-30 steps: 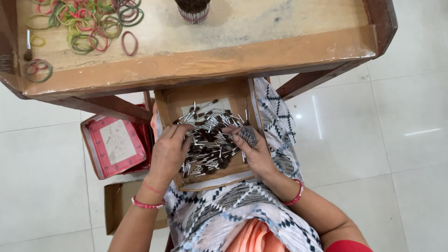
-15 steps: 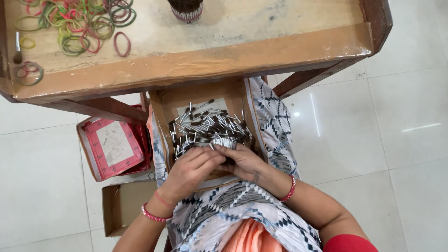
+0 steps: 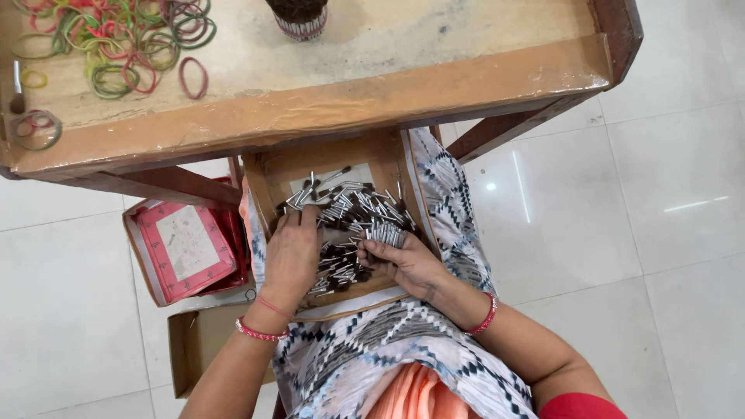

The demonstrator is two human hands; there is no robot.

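**Hands deep in a box of small brushes**

The left hand (image 3: 293, 252) lies palm down on the heap in the cardboard box (image 3: 326, 159) on the person's lap, fingers spread and loosely curled over the pile; whether it grips anything underneath I cannot tell. The right hand (image 3: 407, 264) is closed around a small bunch of brushes (image 3: 386, 233), their silver ends lined up side by side at the right of the box. The loose brushes (image 3: 345, 213), short pieces with dark tips and silver sleeves, lie criss-crossed through the middle of the box.

Beyond the box, just above it, runs the wooden surface (image 3: 388, 93). On it, straight above the box, stands a finished round bundle (image 3: 299, 15) of the same pieces, only partly in view. Far to the left of the box on that surface lie scattered rubber bands (image 3: 116, 39) in red, green and yellow.

To the left of the box, on the tiled floor, sit a red box (image 3: 182, 248) and, below it, a plain brown carton (image 3: 194, 349).

Judging by this, one bundle looks complete, another is only a handful, and most of the heap is unsorted.
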